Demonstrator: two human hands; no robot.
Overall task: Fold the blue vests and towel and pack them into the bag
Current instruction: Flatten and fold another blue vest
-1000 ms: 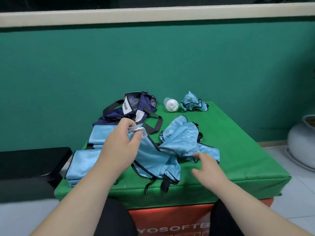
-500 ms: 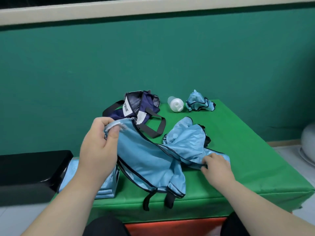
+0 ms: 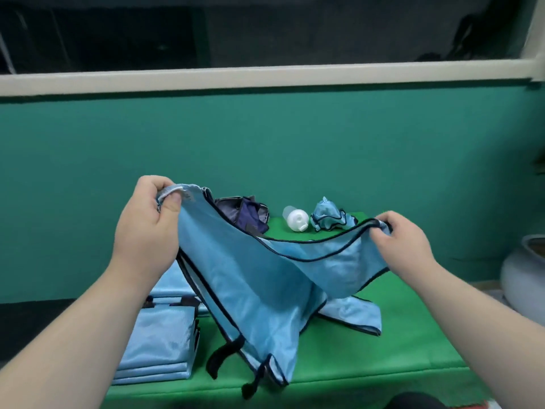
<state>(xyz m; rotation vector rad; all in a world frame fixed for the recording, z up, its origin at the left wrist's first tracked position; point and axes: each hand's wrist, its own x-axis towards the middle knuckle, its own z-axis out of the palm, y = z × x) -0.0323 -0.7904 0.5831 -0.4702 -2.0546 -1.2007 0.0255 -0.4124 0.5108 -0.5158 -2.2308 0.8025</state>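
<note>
A light blue vest [image 3: 259, 287] with dark trim hangs stretched in the air above the green mat. My left hand [image 3: 147, 222] pinches one upper corner of it, and my right hand [image 3: 401, 240] grips the other end. Its lower part droops onto the mat with black straps dangling over the front edge. A stack of folded blue vests [image 3: 159, 343] lies at the left. The dark blue bag [image 3: 244, 215] sits at the back, partly hidden by the held vest. A crumpled blue cloth [image 3: 328, 218] lies at the back right.
A white bottle [image 3: 296, 220] lies between the bag and the crumpled cloth. The green mat [image 3: 398, 343] covers a low block before a green wall. A grey pot [image 3: 523, 278] stands on the floor at the right.
Both hands have lifted the vest off the mat and pulled it apart, left hand up and left, right hand up and right. The camera has tilted upward.
</note>
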